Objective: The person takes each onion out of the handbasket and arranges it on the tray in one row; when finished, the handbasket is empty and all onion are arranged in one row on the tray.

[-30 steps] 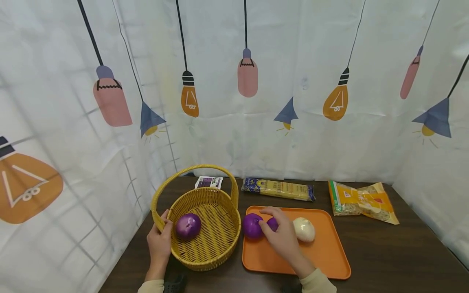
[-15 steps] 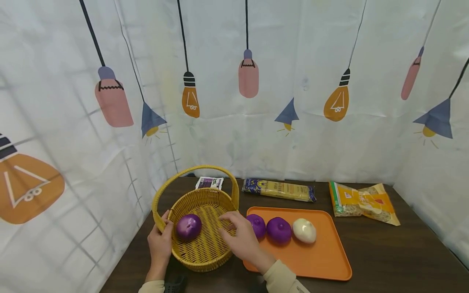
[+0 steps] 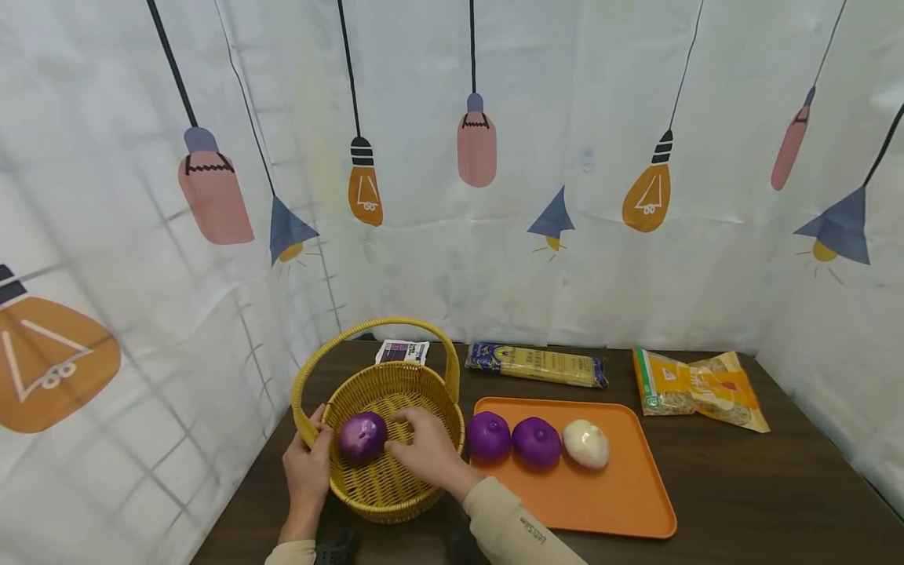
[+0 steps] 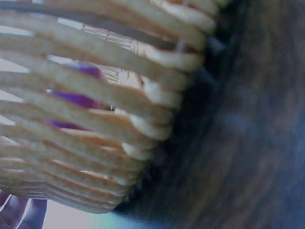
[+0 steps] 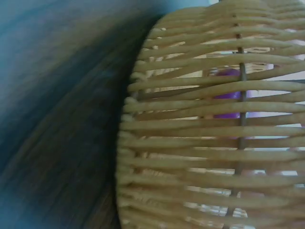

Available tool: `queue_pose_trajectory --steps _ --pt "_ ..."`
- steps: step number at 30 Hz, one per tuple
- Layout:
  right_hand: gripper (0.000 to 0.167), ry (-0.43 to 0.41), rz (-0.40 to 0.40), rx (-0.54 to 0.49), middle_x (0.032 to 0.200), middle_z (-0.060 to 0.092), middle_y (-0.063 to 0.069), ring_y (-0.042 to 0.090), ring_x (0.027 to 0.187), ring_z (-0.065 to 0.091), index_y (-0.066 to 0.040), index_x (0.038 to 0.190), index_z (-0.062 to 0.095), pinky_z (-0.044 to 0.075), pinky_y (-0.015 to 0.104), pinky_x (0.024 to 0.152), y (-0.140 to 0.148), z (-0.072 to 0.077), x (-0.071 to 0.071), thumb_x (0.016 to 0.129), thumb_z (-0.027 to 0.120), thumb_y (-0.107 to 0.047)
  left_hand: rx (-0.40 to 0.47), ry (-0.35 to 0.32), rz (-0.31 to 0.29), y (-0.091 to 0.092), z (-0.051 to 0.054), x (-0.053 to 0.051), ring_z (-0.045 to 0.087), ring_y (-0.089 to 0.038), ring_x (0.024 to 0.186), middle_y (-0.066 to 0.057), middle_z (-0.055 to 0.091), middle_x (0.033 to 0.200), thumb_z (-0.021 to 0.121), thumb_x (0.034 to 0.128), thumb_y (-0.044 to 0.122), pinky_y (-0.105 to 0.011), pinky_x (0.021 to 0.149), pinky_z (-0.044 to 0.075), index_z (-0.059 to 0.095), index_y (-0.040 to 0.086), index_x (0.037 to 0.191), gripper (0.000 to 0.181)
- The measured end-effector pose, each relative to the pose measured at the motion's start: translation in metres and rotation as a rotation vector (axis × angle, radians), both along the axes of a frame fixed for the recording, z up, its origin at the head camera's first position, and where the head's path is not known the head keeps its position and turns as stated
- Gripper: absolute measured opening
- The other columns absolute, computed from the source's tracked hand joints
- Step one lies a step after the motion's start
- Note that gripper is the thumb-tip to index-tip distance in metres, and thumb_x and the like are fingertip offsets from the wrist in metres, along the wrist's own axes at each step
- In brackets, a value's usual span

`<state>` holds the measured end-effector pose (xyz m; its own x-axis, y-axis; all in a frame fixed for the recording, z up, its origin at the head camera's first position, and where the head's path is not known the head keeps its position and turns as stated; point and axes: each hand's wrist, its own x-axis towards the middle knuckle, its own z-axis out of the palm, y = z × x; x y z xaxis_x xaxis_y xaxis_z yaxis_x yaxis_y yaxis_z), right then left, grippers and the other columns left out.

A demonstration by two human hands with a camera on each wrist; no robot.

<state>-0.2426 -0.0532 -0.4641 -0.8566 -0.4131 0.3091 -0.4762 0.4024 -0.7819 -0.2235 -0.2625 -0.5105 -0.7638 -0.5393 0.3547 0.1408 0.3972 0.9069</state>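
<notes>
A yellow wicker basket (image 3: 395,510) with a tall arched handle stands on the table, and one purple onion (image 3: 362,436) lies inside it at the left. At the basket's left side my left hand (image 3: 308,463) grips the rim by the foot of the handle. My right hand (image 3: 427,449) reaches over the near right rim into the basket, thumb and fingers apart, close to the onion's right side; whether they touch it, I cannot tell. Through the weave, both wrist views catch purple pieces of the onion (image 4: 78,98), while the fingers there are mostly hidden.
Right of the basket, an orange tray (image 3: 607,506) bears two purple onions (image 3: 537,443) and a white onion (image 3: 586,444). Behind lie a small white-and-purple packet (image 3: 402,351), a long noodle pack (image 3: 537,365) and an orange-yellow bag (image 3: 699,390). A printed curtain (image 3: 508,282) closes off the back.
My right hand has moved left, from above the onions on the tray to inside the basket beside the onion there. The left hand keeps its hold on the basket.
</notes>
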Motion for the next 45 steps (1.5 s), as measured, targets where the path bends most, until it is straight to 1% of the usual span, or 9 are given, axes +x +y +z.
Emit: queue_pose_trajectory --steps 2,8,13,19,23,27,35,40,45 --pt "0.037 -0.027 0.004 0.012 0.118 0.065 0.010 0.028 0.107 0.060 -0.007 0.120 0.065 0.048 0.033 0.089 -0.003 0.001 -0.002 0.087 0.073 -0.021 0.002 0.005 -0.002 0.000 0.000 0.000 0.053 -0.025 0.122 -0.011 0.061 0.132 0.055 0.0993 0.021 0.000 0.082 0.034 0.061 0.008 0.132 0.036" --pt "0.044 -0.124 0.020 0.015 0.122 0.063 0.010 0.030 0.106 0.060 -0.006 0.124 0.062 0.050 0.032 0.084 -0.014 0.002 -0.007 0.086 0.074 -0.025 0.003 0.013 0.011 -0.002 0.001 0.001 0.052 -0.025 0.123 -0.011 0.062 0.132 0.055 0.0990 0.020 0.000 0.082 0.034 0.062 0.007 0.131 0.035" --pt "0.046 -0.137 0.010 0.055 0.123 0.061 0.008 0.026 0.108 0.058 -0.009 0.125 0.061 0.048 0.033 0.087 -0.024 0.000 -0.010 0.085 0.075 -0.027 -0.005 -0.003 0.018 -0.003 0.000 0.003 0.053 -0.026 0.122 -0.012 0.061 0.132 0.055 0.0994 0.022 0.000 0.080 0.033 0.061 0.008 0.132 0.036" --pt "0.052 -0.182 -0.012 0.104 0.124 0.058 0.009 0.021 0.108 0.056 -0.009 0.128 0.058 0.047 0.037 0.091 -0.030 -0.004 -0.014 0.084 0.075 -0.028 0.006 -0.006 0.009 -0.002 0.000 0.002 0.053 -0.024 0.121 -0.010 0.061 0.133 0.054 0.0996 0.022 -0.001 0.080 0.034 0.061 0.009 0.133 0.036" --pt "0.061 -0.200 -0.024 0.141 0.129 0.057 0.010 0.025 0.118 0.053 -0.006 0.135 0.053 0.044 0.042 0.099 -0.032 -0.006 -0.018 0.083 0.076 -0.030 0.006 -0.004 0.001 -0.001 -0.001 0.000 0.053 -0.023 0.122 -0.009 0.061 0.133 0.054 0.0998 0.023 0.000 0.080 0.035 0.062 0.009 0.132 0.036" --pt "0.070 -0.209 -0.001 0.170 0.137 0.056 0.009 0.028 0.126 0.051 -0.007 0.142 0.048 0.043 0.043 0.102 -0.034 -0.009 -0.021 0.082 0.077 -0.032 0.002 0.006 -0.010 0.000 -0.001 0.000 0.054 -0.025 0.122 -0.010 0.061 0.132 0.054 0.1000 0.023 0.000 0.081 0.036 0.061 0.009 0.132 0.036" --pt "0.054 -0.178 0.065 0.122 0.121 0.065 0.004 0.021 0.109 0.060 -0.012 0.130 0.059 0.050 0.030 0.089 -0.034 -0.009 -0.020 0.082 0.078 -0.028 0.001 -0.010 -0.005 0.000 0.000 0.001 0.054 -0.025 0.122 -0.010 0.061 0.133 0.054 0.0999 0.022 0.000 0.081 0.035 0.061 0.008 0.133 0.037" --pt "0.054 -0.168 0.065 0.129 0.112 0.065 0.003 0.021 0.104 0.060 -0.012 0.127 0.060 0.051 0.030 0.084 -0.034 -0.008 -0.020 0.080 0.081 -0.027 0.005 -0.016 -0.015 0.000 0.001 0.002 0.053 -0.026 0.124 -0.010 0.059 0.135 0.054 0.1002 0.022 0.000 0.081 0.035 0.059 0.008 0.134 0.037" --pt "0.057 -0.166 0.079 0.186 0.111 0.062 0.002 0.016 0.101 0.058 -0.015 0.128 0.060 0.050 0.030 0.084 -0.034 -0.009 -0.020 0.078 0.082 -0.031 0.012 -0.005 -0.026 0.001 0.001 0.002 0.053 -0.026 0.123 -0.010 0.059 0.135 0.053 0.1005 0.021 -0.001 0.081 0.036 0.059 0.008 0.134 0.037"
